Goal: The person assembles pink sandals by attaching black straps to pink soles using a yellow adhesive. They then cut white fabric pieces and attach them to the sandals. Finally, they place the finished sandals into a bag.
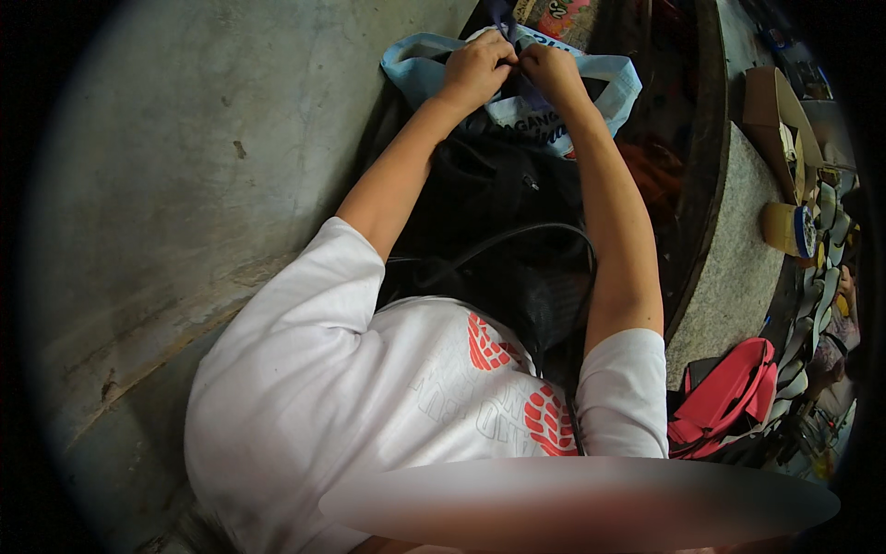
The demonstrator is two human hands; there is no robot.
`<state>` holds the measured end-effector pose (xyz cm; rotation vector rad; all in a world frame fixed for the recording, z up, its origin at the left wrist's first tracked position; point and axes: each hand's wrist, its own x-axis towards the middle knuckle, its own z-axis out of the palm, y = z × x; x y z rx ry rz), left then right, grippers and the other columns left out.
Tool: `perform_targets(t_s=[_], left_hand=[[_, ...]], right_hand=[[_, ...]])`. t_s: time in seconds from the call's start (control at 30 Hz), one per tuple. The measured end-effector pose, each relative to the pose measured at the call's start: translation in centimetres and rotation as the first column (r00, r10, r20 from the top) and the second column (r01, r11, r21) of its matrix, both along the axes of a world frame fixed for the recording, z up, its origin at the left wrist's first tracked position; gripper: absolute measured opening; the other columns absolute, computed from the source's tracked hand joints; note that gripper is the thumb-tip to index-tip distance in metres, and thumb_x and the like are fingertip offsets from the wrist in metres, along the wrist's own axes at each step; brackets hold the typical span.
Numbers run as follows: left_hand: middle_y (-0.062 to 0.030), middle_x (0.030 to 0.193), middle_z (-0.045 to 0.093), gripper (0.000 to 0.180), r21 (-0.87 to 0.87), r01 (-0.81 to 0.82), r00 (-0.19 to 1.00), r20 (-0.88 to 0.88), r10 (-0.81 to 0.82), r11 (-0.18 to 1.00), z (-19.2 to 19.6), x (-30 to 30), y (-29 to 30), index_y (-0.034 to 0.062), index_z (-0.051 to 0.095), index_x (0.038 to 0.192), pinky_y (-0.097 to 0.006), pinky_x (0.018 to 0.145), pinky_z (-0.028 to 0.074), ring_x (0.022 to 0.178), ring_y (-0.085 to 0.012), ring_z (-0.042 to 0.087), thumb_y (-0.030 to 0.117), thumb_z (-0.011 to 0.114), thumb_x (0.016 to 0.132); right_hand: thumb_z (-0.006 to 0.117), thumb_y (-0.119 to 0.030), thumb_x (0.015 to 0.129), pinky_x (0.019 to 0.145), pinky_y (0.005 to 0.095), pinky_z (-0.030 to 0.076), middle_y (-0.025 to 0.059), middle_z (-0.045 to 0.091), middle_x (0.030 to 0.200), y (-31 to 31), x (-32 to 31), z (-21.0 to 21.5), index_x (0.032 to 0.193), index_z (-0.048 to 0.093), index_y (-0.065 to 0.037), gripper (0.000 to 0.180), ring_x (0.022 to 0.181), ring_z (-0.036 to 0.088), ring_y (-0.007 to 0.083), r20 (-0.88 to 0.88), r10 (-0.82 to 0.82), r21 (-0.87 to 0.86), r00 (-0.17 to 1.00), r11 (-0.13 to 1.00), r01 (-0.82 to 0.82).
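My left hand (pixel 477 70) and my right hand (pixel 551 74) meet at the top of the view, both with fingers closed in a pinch. Between them is a thin purplish-grey material (pixel 533 96), cloth or plastic; I cannot tell which. It runs up past my left hand and down below my fingers. Around and under my hands sits a light blue and white printed bag (pixel 616 85), with its loop handles spread to either side. What lies inside the bag is mostly hidden. A black bag or dark cloth (pixel 489 185) with a thin strap lies between my forearms.
A grey concrete wall or floor (pixel 212 138) fills the left side. To the right are a speckled stone-like slab (pixel 734 249), a cardboard box (pixel 771 115), a yellowish jar with a blue lid (pixel 784 229) and a red bag (pixel 729 402). Farther right, another person's hand (pixel 846 284) shows.
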<state>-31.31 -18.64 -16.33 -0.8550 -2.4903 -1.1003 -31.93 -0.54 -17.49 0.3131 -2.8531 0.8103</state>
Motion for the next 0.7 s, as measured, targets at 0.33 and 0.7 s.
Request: perform_targets(t_s=[0.33, 0.7], left_hand=[[-0.0072, 0.092, 0.069, 0.015, 0.099, 0.125, 0.973, 0.183, -0.141, 0.987, 2.6, 1.0, -1.1, 0.0086, 0.070, 0.092, -0.039, 0.075, 0.054, 0.086, -0.0268, 0.069, 0.021, 0.074, 0.085], [-0.0130, 0.088, 0.074, 0.029, 0.006, 0.130, 0.941, 0.314, -0.125, 0.991, 2.8, -0.3, 0.9, 0.0027, 0.076, 0.099, -0.036, 0.076, 0.057, 0.084, -0.0252, 0.073, 0.023, 0.082, 0.079]], right_hand=[[0.066, -0.024, 0.091, 0.077, 0.0358, 0.052, 0.0131, 0.073, 0.090, 1.1, 2.2, 0.9, 0.108, 0.075, -0.004, 0.028, 0.080, 0.069, 0.0252, 0.298, -0.048, -0.482, 0.953, 0.854, 0.194], [0.066, -0.028, 0.095, 0.059, 0.0252, 0.040, 0.0039, 0.065, 0.079, 2.2, 2.2, 1.6, 0.092, 0.072, -0.003, 0.026, 0.064, 0.054, 0.0129, 0.615, 0.067, -0.673, 0.785, 0.564, 0.479]])
